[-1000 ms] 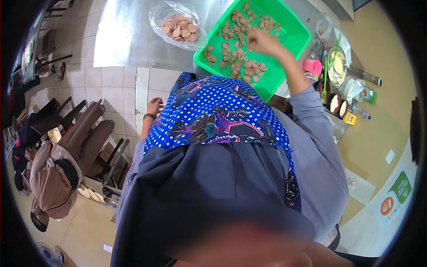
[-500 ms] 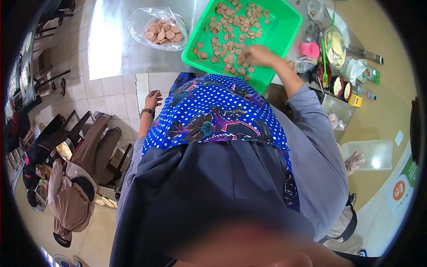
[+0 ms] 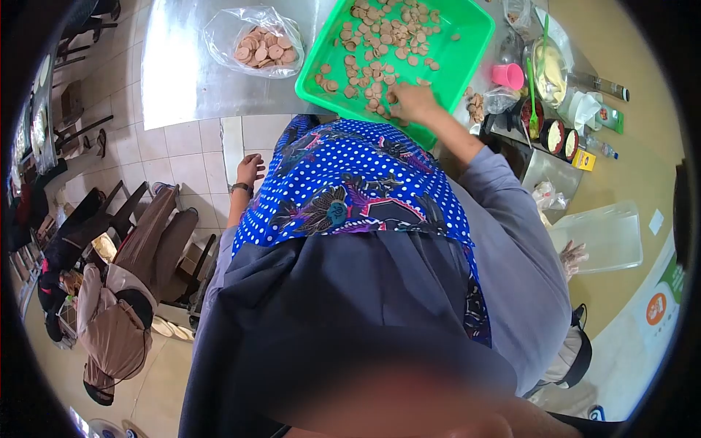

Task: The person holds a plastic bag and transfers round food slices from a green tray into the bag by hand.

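Observation:
A green plastic tray lies on the metal table, its floor strewn with thin round pinkish-brown slices that look like sausage. My right hand reaches into the tray's near side. Its fingers are bent together and pointed down at slices by the near wall; what is between the fingertips is hidden. My left hand hangs beside the blue dotted apron, off the table, fingers loosely apart and holding nothing. Left of the tray sits an open clear plastic bag with more slices.
Right of the tray stand a pink cup, a bowl of pale food with a green spatula, and small dark tubs. A gloved hand of another person is beside a clear container. Another person is at left.
My right hand has shifted slightly left and toward me within the tray. Slices near it lie differently, with fewer by the near wall. My left hand stays by the apron, slightly lower.

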`<state>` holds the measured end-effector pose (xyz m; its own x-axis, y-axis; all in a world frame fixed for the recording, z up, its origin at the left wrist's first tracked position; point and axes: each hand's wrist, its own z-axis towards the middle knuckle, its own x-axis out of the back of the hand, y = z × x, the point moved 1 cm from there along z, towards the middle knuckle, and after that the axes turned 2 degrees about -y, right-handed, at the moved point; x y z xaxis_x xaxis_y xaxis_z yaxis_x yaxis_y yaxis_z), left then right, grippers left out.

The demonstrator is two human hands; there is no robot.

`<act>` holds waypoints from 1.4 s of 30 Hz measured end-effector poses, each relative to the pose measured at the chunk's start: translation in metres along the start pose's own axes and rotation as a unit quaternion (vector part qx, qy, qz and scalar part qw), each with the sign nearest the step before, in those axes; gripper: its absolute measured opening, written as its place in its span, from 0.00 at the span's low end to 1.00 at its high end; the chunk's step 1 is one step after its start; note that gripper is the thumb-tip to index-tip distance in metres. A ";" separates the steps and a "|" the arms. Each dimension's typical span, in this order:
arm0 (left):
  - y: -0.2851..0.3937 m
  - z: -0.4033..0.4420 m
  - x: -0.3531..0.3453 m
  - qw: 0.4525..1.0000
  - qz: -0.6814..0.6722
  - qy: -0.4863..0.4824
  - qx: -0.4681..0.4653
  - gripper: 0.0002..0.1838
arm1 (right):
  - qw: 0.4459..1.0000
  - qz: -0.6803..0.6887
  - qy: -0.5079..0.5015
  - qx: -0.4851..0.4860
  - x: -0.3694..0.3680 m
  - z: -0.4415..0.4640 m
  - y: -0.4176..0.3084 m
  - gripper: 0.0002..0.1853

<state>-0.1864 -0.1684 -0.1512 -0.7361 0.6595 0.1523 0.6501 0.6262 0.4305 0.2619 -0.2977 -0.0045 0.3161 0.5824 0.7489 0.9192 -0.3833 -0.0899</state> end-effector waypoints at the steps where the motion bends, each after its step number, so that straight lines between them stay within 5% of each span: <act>1: -0.001 0.000 -0.001 1.000 -0.002 0.001 0.001 0.17 | 0.997 0.013 0.081 0.003 -0.020 0.001 -0.002 0.10; 8: -0.004 0.002 -0.006 1.000 0.013 -0.002 -0.010 0.19 | 0.987 0.156 0.040 -0.013 0.008 0.024 0.037 0.07; 11: -0.008 0.004 -0.004 1.000 0.013 -0.006 -0.007 0.19 | 0.958 0.265 0.109 -0.009 0.036 0.026 0.055 0.10; 13: -0.010 0.006 -0.005 1.000 0.009 -0.007 0.000 0.19 | 0.942 0.317 0.074 -0.084 0.049 0.023 0.059 0.12; 17: -0.012 0.006 -0.006 1.000 -0.008 -0.002 0.000 0.19 | 0.984 0.072 0.160 -0.035 0.035 0.012 0.050 0.13; 19: -0.013 0.006 -0.008 1.000 -0.010 -0.003 0.000 0.19 | 0.998 -0.012 -0.023 -0.051 0.025 0.003 0.023 0.15; 20: -0.014 0.006 -0.008 1.000 -0.007 -0.004 0.002 0.19 | 0.998 -0.012 -0.023 -0.051 0.009 0.006 0.022 0.15; 22: -0.014 0.005 -0.009 1.000 -0.006 -0.004 0.004 0.19 | 0.995 -0.053 0.080 -0.042 -0.021 0.010 0.015 0.22; 28: -0.014 0.005 -0.009 1.000 0.000 -0.008 0.007 0.19 | 0.984 0.139 -0.069 -0.083 0.009 0.001 0.000 0.19; 31: -0.012 0.003 -0.007 1.000 -0.006 0.002 0.001 0.19 | 0.968 0.246 0.014 -0.053 -0.005 0.017 0.027 0.15; 35: -0.015 0.007 -0.006 1.000 -0.005 -0.003 0.003 0.18 | 0.978 0.197 -0.066 0.009 -0.003 0.012 0.031 0.13; 42: -0.011 0.006 -0.008 1.000 0.003 0.000 0.000 0.18 | 0.998 0.023 0.066 -0.009 -0.026 -0.004 -0.003 0.14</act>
<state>-0.1862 -0.1781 -0.1625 -0.7330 0.6622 0.1553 0.6539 0.6232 0.4291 0.2497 -0.3147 -0.0208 0.3232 0.4650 0.8242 0.8997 -0.4210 -0.1153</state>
